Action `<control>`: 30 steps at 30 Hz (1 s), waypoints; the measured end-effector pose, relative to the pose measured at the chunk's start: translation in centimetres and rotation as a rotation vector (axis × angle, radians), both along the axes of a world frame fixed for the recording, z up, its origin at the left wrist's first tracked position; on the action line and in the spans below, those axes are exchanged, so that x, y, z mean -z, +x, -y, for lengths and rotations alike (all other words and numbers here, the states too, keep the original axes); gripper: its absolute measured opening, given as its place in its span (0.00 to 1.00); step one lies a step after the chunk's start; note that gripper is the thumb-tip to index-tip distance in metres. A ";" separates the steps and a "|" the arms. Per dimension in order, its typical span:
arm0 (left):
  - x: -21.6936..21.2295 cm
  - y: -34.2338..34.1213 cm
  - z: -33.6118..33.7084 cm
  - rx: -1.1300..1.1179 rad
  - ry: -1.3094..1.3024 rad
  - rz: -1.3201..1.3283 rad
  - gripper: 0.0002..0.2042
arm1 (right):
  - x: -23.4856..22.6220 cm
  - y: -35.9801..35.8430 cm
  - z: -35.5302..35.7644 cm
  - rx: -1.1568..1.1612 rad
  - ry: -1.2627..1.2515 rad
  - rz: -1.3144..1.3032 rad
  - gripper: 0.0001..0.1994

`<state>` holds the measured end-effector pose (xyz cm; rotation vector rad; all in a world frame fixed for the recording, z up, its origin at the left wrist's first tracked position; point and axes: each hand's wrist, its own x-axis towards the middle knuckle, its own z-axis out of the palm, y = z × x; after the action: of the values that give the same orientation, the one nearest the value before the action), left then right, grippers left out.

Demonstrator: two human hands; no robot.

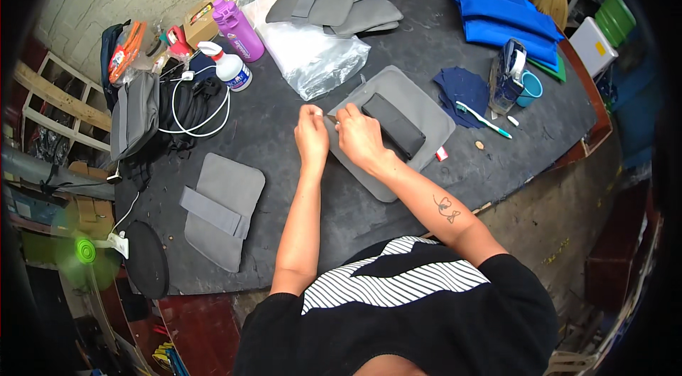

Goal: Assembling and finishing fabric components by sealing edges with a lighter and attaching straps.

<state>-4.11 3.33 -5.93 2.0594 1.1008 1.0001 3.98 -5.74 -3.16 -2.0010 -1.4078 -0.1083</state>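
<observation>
My left hand (311,136) is closed in a pinch at the left edge of a grey padded fabric panel (439,114). Close beside it, my right hand (359,136) is pinched too, over the panel's left side. A small dark piece shows between the fingertips of both hands, too small to name. A black rectangular pouch (399,127) lies on the panel, just right of my right hand. Part of the panel is covered by my right hand and forearm.
On the dark table (355,227), another grey panel with a strap (226,195) lies left. Several more panels (337,6) and a plastic bag (320,56) lie at the back. A spray bottle (231,67) and purple bottle (241,31) stand back left; a toothbrush (484,120) lies right.
</observation>
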 end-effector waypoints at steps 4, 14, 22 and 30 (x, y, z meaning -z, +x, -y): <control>-0.1 -1.3 -0.9 0.115 -0.523 0.266 0.15 | -2.8 0.7 3.2 0.017 0.221 -0.124 0.10; -0.9 -2.2 -4.0 -0.096 -0.162 0.307 0.27 | 2.4 10.8 12.5 0.340 0.187 -0.325 0.20; 0.8 -3.2 10.9 0.152 0.001 0.300 0.06 | 4.9 8.5 14.2 0.259 0.066 -0.472 0.14; 2.2 -1.8 12.3 0.306 0.137 -0.098 0.11 | 4.8 6.0 11.7 0.048 0.072 -0.304 0.14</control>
<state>-5.90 -9.00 -8.13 2.3213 0.7486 0.8491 9.99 -17.42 -7.98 -1.8998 -1.1473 0.1178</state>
